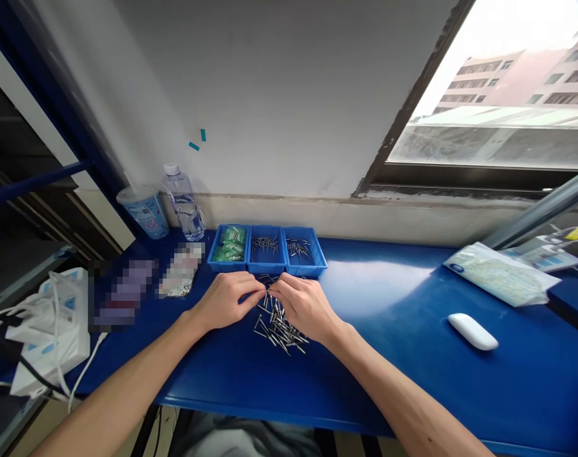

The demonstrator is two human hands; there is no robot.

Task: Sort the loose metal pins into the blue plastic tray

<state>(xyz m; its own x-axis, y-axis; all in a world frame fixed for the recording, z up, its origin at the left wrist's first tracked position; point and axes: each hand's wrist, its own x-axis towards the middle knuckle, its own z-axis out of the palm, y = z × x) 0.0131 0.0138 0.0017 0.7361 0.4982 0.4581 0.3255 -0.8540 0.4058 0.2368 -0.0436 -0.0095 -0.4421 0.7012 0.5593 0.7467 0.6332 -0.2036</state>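
My left hand (230, 298) and my right hand (304, 304) meet at the fingertips, each closed in a pinch. Whatever lies between the fingers is too small to make out. Just below them spreads a loose pile of thin silvery metal pins (282, 330), partly covered by my right hand. Behind the hands stand three joined blue bins. Small green packets fill the left bin (213, 259). Some dark metal pins lie in the middle bin (267, 268), and more lie in the right bin (317, 259).
A water bottle (187, 206) and a blue-white tub (146, 212) stand at the back left. Power strips (72, 317) with cables lie on the left. On the right are a white rounded case (472, 331) and a plastic packet (501, 276). A wall rises behind the blue table (379, 355).
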